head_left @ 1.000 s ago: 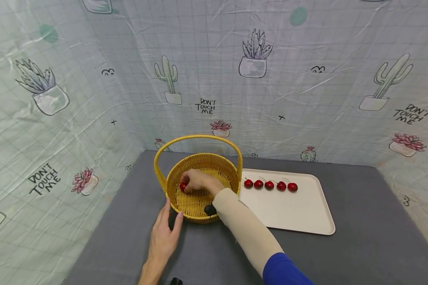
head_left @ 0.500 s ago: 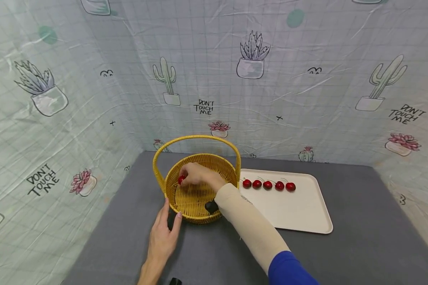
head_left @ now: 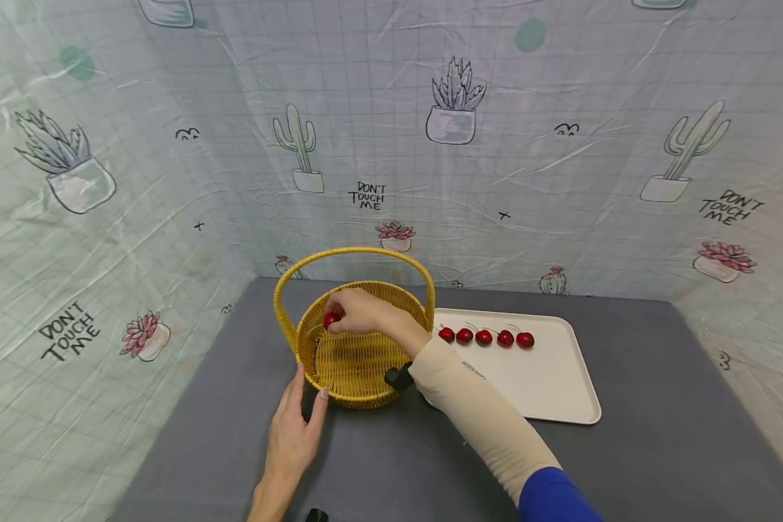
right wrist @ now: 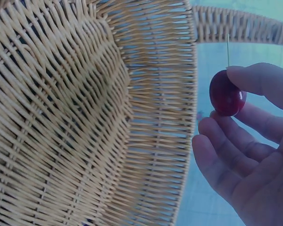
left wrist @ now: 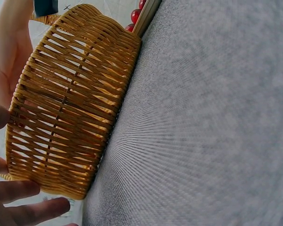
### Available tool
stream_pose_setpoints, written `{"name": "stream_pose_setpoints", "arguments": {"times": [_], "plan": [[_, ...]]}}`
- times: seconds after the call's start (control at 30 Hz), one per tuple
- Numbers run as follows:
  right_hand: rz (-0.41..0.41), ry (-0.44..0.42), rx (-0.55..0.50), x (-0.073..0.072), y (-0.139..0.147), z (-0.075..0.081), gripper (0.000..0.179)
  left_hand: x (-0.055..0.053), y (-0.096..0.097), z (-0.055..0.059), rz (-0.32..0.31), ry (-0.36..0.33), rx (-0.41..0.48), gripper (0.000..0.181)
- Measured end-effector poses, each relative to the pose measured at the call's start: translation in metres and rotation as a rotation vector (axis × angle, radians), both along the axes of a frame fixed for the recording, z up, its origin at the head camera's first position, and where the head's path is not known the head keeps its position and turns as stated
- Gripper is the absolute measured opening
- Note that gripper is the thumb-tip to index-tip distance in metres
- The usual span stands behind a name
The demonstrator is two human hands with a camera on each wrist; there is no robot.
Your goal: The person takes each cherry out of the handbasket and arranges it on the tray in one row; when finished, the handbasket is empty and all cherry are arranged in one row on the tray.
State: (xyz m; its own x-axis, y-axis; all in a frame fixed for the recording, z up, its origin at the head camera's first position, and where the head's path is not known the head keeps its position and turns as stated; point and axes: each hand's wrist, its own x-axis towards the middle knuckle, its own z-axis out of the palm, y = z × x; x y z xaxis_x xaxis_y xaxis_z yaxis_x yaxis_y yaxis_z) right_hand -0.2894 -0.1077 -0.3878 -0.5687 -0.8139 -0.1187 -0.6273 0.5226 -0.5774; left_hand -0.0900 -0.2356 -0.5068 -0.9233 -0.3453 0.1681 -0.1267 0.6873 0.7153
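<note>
My right hand [head_left: 368,313] pinches a red cherry [head_left: 330,320] over the yellow wicker basket [head_left: 355,362]. In the right wrist view, thumb and fingertips hold the cherry [right wrist: 226,94] by its sides, its thin stem pointing up past the thumb, near the rim. My left hand [head_left: 291,433] reaches to the basket's near left side, fingers extended. The left wrist view has its fingers [left wrist: 33,209] spread along the woven wall, touching the rim area. On a white tray [head_left: 541,388] right of the basket lies a row of several cherries [head_left: 483,338] with stems.
The basket's tall arched handle [head_left: 354,250] rises above the right hand. Grey cloth covers the table [head_left: 391,464]. A printed curtain [head_left: 496,159] hangs behind and at the sides. A black wrist device [head_left: 399,377] sits under the right forearm.
My right hand has lifted up inside the basket with the cherry, from near its floor to around rim height. My left hand stays at the basket. The head view shifts slightly.
</note>
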Motion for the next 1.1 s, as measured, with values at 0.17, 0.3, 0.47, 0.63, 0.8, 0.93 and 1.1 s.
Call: {"name": "stream_pose_setpoints", "arguments": {"times": [0.17,0.3,0.47,0.63,0.8,0.93,1.1], "plan": [[0.016,0.059,-0.041,0.01,0.012,0.009,0.032,0.0,-0.002,0.0,0.007,0.001,-0.006,0.072],[0.008,0.092,-0.09,0.018,0.021,0.014,0.034,0.001,-0.002,-0.001,0.014,0.014,-0.009,0.073],[0.004,0.147,-0.12,0.029,0.034,0.018,0.033,0.0,-0.001,-0.001,0.012,0.036,-0.008,0.073],[-0.012,0.163,-0.154,0.039,0.048,0.02,0.033,-0.001,0.001,-0.001,0.011,0.035,-0.003,0.073],[-0.031,0.173,-0.179,0.045,0.065,0.021,0.032,-0.001,0.002,-0.001,0.011,0.026,0.0,0.072],[-0.051,0.181,-0.199,0.049,0.082,0.02,0.031,-0.001,0.003,-0.001,0.006,0.031,0.002,0.072],[-0.102,0.169,-0.229,0.049,0.1,0.018,0.028,-0.002,0.002,-0.001,0.001,0.056,0.01,0.072]]}}
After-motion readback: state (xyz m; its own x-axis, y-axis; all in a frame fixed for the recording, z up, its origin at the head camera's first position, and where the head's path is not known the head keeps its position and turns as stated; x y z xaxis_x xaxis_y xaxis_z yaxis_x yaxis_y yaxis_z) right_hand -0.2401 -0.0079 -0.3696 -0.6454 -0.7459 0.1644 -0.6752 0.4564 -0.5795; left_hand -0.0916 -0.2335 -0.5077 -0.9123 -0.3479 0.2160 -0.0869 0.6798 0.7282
